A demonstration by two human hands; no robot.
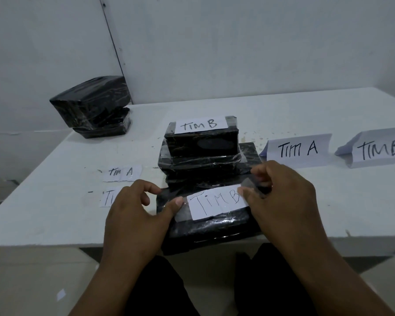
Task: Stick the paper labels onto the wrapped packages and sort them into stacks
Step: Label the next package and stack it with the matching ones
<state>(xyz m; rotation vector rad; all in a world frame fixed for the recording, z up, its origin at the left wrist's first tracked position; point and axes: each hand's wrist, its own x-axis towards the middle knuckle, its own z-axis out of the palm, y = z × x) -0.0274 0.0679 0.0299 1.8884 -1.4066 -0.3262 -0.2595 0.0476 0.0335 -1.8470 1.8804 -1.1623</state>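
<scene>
A black wrapped package (214,229) lies at the table's near edge with a white "TIM B" label (217,201) on its top, clear tape at both ends. My left hand (135,215) presses its thumb on the label's left tape end. My right hand (281,197) pinches the right tape end. Just behind stands a stack of black packages (201,163), the top one (202,142) carrying a "TIM B" label (200,124). Two loose labels lie at the left: "TIM A" (121,172) and one (107,198) half hidden by my left hand.
Folded paper signs "TIM A" (298,150) and "TIM B" (380,148) stand at the right of the white table (306,110). Two unlabelled black packages (94,106) are stacked at the far left corner near the wall. My dark-clothed legs are below the table edge.
</scene>
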